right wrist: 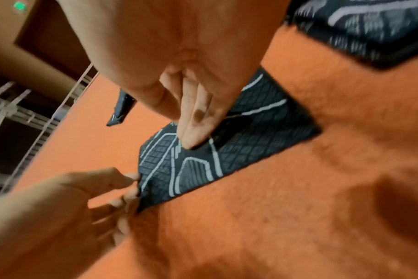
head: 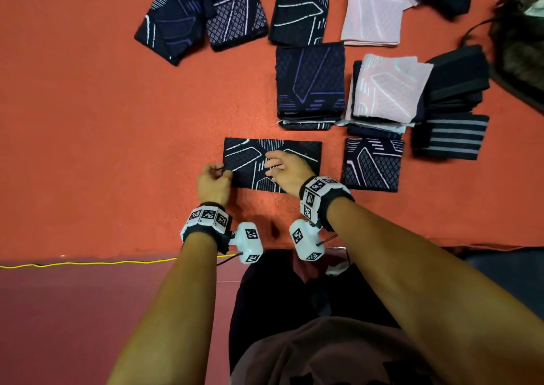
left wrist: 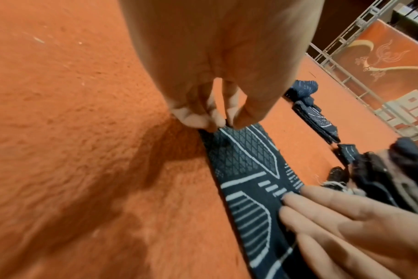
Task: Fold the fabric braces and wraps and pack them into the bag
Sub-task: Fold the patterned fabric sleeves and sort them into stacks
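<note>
The fingers of the left hand pinch the left end of the dark brace, flat on the orange carpet. The right hand presses straight fingers on its middle. Best to carry the pinched end squarely over to the right edge, using those fingers as the crease line.

Perhaps an exhibition hall: orange carpet, metal truss frame and printed banner.
</note>
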The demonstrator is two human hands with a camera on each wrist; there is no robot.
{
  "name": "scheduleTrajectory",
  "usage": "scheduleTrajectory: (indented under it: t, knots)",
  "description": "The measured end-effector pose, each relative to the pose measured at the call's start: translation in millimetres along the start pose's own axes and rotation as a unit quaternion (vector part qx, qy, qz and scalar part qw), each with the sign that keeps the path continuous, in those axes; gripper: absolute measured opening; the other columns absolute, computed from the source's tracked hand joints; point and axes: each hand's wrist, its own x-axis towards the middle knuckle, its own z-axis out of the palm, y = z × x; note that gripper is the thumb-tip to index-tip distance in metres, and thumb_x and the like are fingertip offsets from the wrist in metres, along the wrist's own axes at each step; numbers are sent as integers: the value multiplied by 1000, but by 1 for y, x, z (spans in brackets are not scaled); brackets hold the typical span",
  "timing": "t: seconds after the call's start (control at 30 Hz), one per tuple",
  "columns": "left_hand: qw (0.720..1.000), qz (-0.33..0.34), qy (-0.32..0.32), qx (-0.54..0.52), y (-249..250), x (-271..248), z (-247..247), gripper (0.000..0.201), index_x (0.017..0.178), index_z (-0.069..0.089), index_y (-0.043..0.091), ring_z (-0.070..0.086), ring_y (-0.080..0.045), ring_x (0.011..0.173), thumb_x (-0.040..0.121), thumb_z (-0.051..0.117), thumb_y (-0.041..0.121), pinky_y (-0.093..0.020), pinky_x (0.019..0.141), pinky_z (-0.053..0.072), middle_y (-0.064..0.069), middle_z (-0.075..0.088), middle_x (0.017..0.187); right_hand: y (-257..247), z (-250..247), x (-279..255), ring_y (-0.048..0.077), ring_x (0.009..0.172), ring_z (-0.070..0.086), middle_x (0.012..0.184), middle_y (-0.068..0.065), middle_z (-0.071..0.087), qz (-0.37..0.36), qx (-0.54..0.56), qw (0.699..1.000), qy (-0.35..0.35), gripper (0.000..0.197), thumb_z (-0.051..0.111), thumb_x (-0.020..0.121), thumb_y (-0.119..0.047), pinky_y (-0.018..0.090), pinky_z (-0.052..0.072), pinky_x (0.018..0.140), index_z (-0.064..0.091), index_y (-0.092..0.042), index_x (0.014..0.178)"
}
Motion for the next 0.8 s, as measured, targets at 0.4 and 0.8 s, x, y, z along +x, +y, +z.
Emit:
scheduleTrajectory:
  t: [0.4,0.8]
  knots:
    - [988,8,-151,-41,32,-12,3,23,108,59,8,64,-14,76,89,70,3,-18,60,54,-6,69,95,14,6,-2,14,104,65,120,-3,63,9,59,996,62,52,46,94,2,20,49,64,44,-17,143]
    - [942,81,-323,31,45,-58,68,19,97,56,19,56,-21,78,90,65,4,-30,69,47,-9,59,87,37,-24,7,29,95,71,95,5,77,110,182,970,114,78,39,69,-90,50,53,96,77,-26,92]
